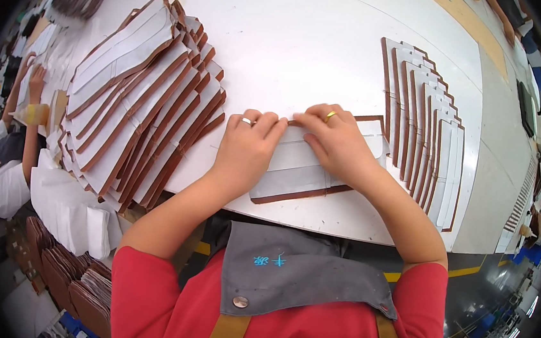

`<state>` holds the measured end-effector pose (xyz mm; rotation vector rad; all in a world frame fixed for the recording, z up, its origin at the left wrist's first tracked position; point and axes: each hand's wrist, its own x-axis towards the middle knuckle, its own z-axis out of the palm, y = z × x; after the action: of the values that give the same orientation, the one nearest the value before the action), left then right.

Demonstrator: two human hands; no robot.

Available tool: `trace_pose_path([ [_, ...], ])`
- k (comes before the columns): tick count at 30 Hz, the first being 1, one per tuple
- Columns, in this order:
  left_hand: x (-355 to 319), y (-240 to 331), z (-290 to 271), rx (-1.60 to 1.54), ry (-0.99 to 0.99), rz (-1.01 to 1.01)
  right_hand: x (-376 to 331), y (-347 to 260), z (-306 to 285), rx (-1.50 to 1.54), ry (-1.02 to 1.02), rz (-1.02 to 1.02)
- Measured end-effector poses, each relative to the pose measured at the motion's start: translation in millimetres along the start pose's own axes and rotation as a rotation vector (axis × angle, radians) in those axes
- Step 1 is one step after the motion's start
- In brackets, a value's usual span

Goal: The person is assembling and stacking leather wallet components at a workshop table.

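A flat white-and-grey panel with brown edges (pixel 302 177) lies slantwise on the white table in front of me. My left hand (pixel 248 146), with a silver-coloured ring, has its fingers bent together at the panel's far edge. Close beside it, my right hand (pixel 339 143), wearing a gold-coloured ring, pinches the same edge between thumb and fingers. The fingertips of both hands nearly meet there, and they cover part of the brown strip. The panel's near edge and right corner stay uncovered.
A tall fanned pile of similar panels (pixel 141 103) stands left on the table (pixel 282 35). Right of my hands, several more panels (pixel 446 178) lie overlapped in a row. White cloth-like pieces (pixel 61 205) hang at the lower left. Another person's arm (pixel 32 129) is at far left.
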<state>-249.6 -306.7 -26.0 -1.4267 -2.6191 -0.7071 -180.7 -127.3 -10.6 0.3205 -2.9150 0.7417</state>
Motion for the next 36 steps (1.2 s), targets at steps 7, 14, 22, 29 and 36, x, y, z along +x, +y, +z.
trace_pose_path([
  [7,-14,1,-7,0.209,0.026,0.074,3,-1,10,-0.266,-0.024,-0.156],
  [14,-30,-1,-25,-0.023,0.05,-0.381,21,-14,8,-0.057,-0.109,-0.102],
  [22,-50,0,-8,0.109,0.167,-0.17,49,-16,23,0.248,-0.134,-0.162],
  [29,-52,6,-8,0.256,0.132,-0.082,51,-16,20,0.213,-0.192,-0.16],
  [36,-53,6,-9,0.351,0.059,-0.063,56,-17,14,0.135,-0.251,-0.233],
])
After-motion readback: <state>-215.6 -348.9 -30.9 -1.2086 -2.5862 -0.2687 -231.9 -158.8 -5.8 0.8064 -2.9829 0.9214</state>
